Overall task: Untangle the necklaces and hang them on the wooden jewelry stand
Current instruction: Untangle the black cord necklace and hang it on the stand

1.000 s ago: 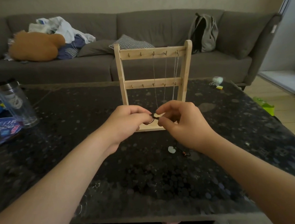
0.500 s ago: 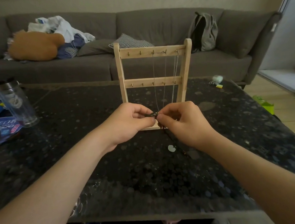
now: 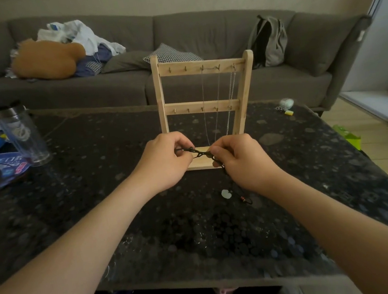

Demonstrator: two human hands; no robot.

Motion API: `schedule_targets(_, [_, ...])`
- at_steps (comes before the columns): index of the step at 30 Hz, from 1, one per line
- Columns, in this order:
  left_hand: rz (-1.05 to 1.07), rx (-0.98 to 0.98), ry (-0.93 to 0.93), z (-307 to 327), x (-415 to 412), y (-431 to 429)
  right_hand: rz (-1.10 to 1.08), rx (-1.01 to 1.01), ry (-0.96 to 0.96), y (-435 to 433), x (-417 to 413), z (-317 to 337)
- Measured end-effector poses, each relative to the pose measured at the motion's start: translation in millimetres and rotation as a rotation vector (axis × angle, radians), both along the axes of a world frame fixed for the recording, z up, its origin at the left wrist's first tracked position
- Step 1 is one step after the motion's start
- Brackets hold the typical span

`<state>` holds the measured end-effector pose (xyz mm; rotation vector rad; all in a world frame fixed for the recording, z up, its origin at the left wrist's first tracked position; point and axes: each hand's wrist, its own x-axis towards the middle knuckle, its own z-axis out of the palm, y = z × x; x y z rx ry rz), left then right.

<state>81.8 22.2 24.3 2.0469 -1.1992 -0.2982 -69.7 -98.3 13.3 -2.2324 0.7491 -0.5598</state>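
Drawn apart, left hand (image 3: 165,161) and right hand (image 3: 241,159) each pinch the cord (image 3: 200,154), its tangle stretched between them; the knot seems to be loosening, hanging comes later.

Pale wooden stand (image 3: 161,95); black cord necklace (image 3: 198,154); dark speckled bench (image 3: 122,203); grey sofa (image 3: 199,30); black-and-white checked cushion (image 3: 170,55).
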Motion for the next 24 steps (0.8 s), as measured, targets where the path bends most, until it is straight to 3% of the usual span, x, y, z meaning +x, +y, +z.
schedule_targets(5, [0.027, 0.028, 0.151, 1.1, -0.1, -1.5, -0.007, 0.039, -0.046, 2.8, 0.6, -2.5])
schedule_targets(13, [0.019, -0.038, 0.804, 4.2, 2.7, -2.6, 0.058, 0.400, -0.205, 3.4, 0.4, 0.2])
schedule_targets(18, [0.037, -0.097, 1.004, 5.8, -0.9, -4.6, 0.079, 0.386, -0.223, 6.3, -0.3, 2.1])
schedule_targets(24, [0.041, -0.166, 1.095, 8.5, -2.2, -4.8, 0.073, 0.286, -0.247, 6.2, -1.2, 2.2])
